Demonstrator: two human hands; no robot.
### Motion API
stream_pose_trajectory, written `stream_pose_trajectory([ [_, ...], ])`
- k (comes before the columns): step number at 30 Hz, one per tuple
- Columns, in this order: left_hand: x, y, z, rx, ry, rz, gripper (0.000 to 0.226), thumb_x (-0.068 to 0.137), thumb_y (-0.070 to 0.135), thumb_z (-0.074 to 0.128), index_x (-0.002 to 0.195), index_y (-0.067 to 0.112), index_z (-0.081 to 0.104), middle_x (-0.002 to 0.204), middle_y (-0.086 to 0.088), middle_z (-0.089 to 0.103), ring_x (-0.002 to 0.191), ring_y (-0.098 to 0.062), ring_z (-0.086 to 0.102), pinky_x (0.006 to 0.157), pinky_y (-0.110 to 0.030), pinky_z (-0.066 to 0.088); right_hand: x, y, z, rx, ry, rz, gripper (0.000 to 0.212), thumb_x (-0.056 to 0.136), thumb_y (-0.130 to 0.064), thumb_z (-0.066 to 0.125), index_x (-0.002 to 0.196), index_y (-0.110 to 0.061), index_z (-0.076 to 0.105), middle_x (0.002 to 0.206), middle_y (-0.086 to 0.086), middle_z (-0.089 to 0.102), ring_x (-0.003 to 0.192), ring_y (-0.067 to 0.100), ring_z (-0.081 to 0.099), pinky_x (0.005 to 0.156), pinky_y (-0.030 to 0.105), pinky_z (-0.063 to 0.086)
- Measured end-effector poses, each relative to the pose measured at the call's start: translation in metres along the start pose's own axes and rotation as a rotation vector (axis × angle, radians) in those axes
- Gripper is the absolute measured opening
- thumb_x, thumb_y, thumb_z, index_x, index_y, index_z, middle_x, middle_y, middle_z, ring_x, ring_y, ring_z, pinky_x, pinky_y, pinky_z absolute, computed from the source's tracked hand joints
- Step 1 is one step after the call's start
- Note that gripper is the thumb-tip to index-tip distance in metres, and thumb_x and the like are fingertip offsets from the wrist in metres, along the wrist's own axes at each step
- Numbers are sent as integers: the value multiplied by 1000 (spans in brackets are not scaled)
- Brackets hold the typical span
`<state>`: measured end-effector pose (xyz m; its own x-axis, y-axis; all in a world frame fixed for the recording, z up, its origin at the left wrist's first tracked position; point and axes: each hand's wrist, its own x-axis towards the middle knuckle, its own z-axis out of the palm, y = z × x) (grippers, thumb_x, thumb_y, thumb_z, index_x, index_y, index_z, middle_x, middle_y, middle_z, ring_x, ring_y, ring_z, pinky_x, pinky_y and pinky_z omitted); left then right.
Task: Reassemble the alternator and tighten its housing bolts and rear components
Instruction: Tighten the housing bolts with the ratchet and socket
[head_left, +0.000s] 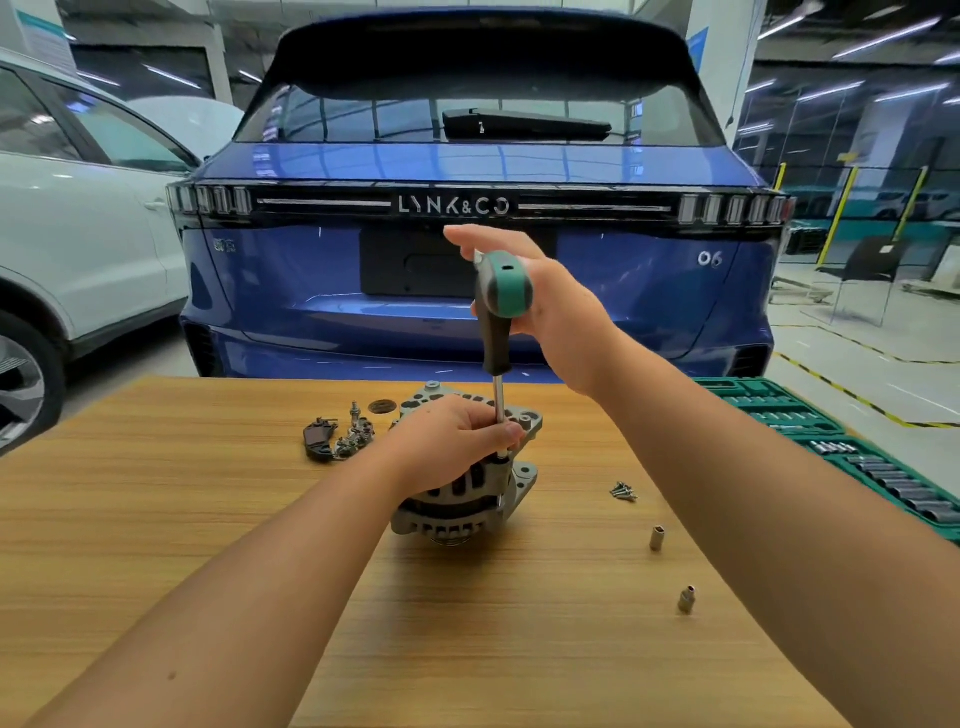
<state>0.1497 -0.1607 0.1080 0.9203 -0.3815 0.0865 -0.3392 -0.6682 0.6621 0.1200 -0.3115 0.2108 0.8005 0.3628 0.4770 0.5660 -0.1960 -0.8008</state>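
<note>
Gripping driver (496, 317) right hand (561, 306); left hand (457, 436) pinching shaft; socket case (831, 441) full.

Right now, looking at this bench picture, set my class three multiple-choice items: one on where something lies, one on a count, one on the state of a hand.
1. Where does the small pile of screws lie?
A. On the table, right of the alternator
B. Inside the green socket case
C. On top of the alternator

2. How many loose sockets stand on the table near its right edge?
A. One
B. Two
C. Four

3. What is the left hand doing?
A. Resting flat on the table
B. Gripping the driver's shaft low down, over the alternator
C. Holding a screw in the air

Answers:
1 A: the screws sit on bare wood of the table, right of the alternator.
2 B: one socket and another stand apart.
3 B: the left hand curls round the shaft of the driver, while the right hand holds its handle.
</note>
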Motion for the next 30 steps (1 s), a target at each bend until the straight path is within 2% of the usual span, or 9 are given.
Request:
stream_pose_trajectory([
  [3, 0, 1, 0, -1, 1, 4, 24, 95, 64, 51, 96, 53, 72, 90, 34, 68, 91, 6, 61, 75, -27, 45, 0, -3, 0, -133, 26, -102, 32, 105, -44, 38, 106, -56, 67, 96, -25, 65, 92, 3, 66, 85, 26, 58],
  [7, -1, 1, 0, 4, -6, 19, 25, 96, 62, 51, 95, 50, 73, 88, 32, 68, 91, 5, 61, 78, -28, 47, 5, 1, 7, -70, 195, -220, 9, 99, -32, 61, 101, -36, 68, 70, -19, 57, 63, 2, 51, 59, 18, 46],
  [12, -1, 1, 0, 25, 0, 18, 27, 96, 64, 51, 101, 49, 73, 90, 27, 70, 90, 0, 63, 76, -30, 50, 16, 6, 20, 212, 538, 38, 17, 90, -9, 71, 98, -22, 63, 73, -7, 60, 52, 0, 50, 54, 22, 47],
  [15, -2, 0, 0, 32, -9, 15, 27, 94, 67, 50, 99, 52, 71, 89, 36, 66, 86, 5, 61, 71, -26, 45, 16, 7, 16, 776, 316, 158, 16, 95, -25, 63, 107, -15, 63, 83, 4, 71, 60, 12, 57, 65, 28, 48],
  [18, -1, -2, 0, 6, -23, 21, 28, 91, 69, 51, 101, 53, 71, 95, 32, 69, 88, 7, 62, 75, -27, 48, 11, 11, 11, 978, 145, 203, 42, 95, -33, 57, 127, -5, 59, 98, 5, 74, 68, 15, 60, 64, 24, 44],
  [23, -3, 0, -1, -19, -47, 17, 33, 89, 69, 51, 107, 50, 72, 104, 13, 75, 103, -17, 69, 91, -40, 54, 3, 15, 7, 1018, 171, 135, 19, 75, -31, 68, 88, -17, 72, 85, -4, 72, 74, 12, 64, 67, 24, 45],
  [26, -3, 0, 0, -23, -37, 6, 29, 91, 67, 52, 105, 51, 72, 103, 15, 74, 101, -13, 68, 87, -39, 55, -2, 23, 13, 979, 232, -6, 18, 84, -22, 70, 98, -22, 59, 91, 0, 72, 80, 16, 67, 67, 28, 49],
  [28, -3, 2, 1, -25, -30, 4, 24, 92, 65, 53, 99, 53, 72, 100, 24, 72, 91, 0, 66, 75, -30, 53, -3, 28, 19, 795, 270, -135, 16, 96, -18, 64, 108, -26, 57, 103, 4, 73, 86, 21, 69, 70, 31, 52],
  [30, -3, 4, 1, -31, -35, -3, 21, 93, 63, 54, 96, 53, 72, 101, 24, 72, 91, 0, 66, 74, -26, 50, -3, 29, 24, 576, 294, -232, 22, 101, -18, 58, 119, -32, 56, 110, 3, 73, 86, 20, 70, 71, 31, 55],
])
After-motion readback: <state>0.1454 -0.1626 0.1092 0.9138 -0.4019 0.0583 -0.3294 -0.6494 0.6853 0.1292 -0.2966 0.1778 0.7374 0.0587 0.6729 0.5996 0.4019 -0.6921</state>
